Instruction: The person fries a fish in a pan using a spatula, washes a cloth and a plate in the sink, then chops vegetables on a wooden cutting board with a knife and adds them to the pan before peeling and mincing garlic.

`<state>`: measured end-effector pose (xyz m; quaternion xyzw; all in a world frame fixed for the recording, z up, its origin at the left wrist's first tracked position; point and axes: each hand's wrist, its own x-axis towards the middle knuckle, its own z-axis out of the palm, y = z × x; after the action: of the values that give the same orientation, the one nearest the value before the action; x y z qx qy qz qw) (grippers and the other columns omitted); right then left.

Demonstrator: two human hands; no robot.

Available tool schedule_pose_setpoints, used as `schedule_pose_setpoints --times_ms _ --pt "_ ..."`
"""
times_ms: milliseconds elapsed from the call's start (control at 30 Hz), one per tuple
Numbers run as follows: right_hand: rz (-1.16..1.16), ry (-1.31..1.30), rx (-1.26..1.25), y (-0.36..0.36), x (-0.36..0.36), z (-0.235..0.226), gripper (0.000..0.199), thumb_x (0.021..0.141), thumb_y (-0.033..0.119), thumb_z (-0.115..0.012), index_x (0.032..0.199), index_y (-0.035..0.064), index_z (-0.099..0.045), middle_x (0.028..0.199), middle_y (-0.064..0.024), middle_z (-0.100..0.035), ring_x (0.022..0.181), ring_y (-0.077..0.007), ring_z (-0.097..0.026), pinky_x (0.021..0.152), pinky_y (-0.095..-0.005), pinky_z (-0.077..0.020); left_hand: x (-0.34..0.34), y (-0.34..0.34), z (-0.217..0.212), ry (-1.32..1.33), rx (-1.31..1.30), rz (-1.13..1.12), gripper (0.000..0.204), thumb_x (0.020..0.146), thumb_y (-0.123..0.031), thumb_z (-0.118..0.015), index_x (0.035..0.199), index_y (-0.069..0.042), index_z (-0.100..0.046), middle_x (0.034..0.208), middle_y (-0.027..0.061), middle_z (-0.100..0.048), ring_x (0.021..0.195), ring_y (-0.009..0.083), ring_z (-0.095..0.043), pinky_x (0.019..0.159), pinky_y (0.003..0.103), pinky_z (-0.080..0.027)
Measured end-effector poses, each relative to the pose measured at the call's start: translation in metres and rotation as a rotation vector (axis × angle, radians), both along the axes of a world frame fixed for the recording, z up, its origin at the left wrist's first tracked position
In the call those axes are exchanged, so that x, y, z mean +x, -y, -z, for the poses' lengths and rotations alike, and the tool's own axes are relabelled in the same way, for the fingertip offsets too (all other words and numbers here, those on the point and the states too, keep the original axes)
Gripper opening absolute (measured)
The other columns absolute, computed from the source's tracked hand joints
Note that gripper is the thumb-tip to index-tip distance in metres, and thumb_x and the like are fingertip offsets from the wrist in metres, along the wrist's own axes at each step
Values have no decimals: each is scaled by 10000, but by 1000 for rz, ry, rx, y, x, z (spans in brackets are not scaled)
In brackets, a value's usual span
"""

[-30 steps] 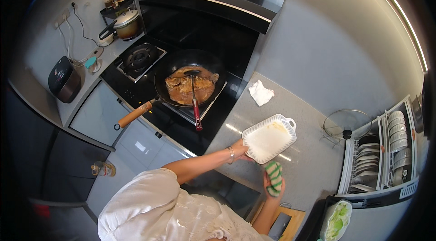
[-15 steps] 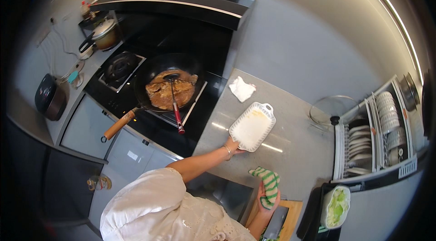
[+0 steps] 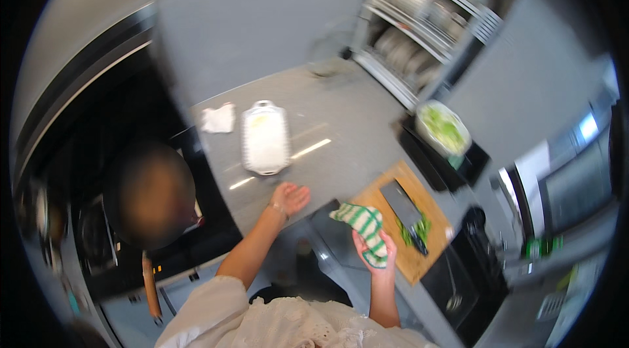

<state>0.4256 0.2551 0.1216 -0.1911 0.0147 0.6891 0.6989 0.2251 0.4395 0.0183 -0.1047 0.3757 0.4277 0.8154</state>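
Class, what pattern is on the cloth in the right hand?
The cloth has green stripes on white, shown best in the head view.

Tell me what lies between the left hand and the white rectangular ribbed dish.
Only a short stretch of grey counter separates the left hand from the dish in the head view.

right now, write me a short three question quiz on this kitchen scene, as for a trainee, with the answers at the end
1. What does the right hand hold?
a) a lid
b) a striped cloth
c) a bowl
2. True or false: the left hand, near the dish, is empty.
3. Fill the gap: the knife and some greens lie on the wooden ____.

Key: 1. b; 2. true; 3. board.
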Motion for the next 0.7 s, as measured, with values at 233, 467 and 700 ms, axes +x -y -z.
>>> schedule_pose_setpoints --times_ms 233,467,700 --pt "-15 298 -9 69 3 2 447 806 46 -481 1231 -21 -360 1207 -171 -455 1102 -281 -470 922 -386 -414 60 121 -34 740 12 834 742 805 -551 -425 1244 40 -333 1285 227 -365 1188 359 -359 1009 475 -251" --pt "262 663 -221 147 41 -16 368 856 139 -509 1189 -2 -443 1071 -77 -545 944 -156 -543 802 -280 -452 149 139 -119 489 464 795 302 911 -307 -383 1111 -103 -479 1137 68 -515 1098 237 -450 986 427 -289" --pt "697 1043 -405 238 149 -14 241 833 95 -562 1046 -18 -550 948 -39 -600 853 -72 -537 728 -203 -430 294 232 -162 421 893 906 199 908 -194 -431 1048 -59 -476 1054 73 -546 986 178 -520 876 351 -405"
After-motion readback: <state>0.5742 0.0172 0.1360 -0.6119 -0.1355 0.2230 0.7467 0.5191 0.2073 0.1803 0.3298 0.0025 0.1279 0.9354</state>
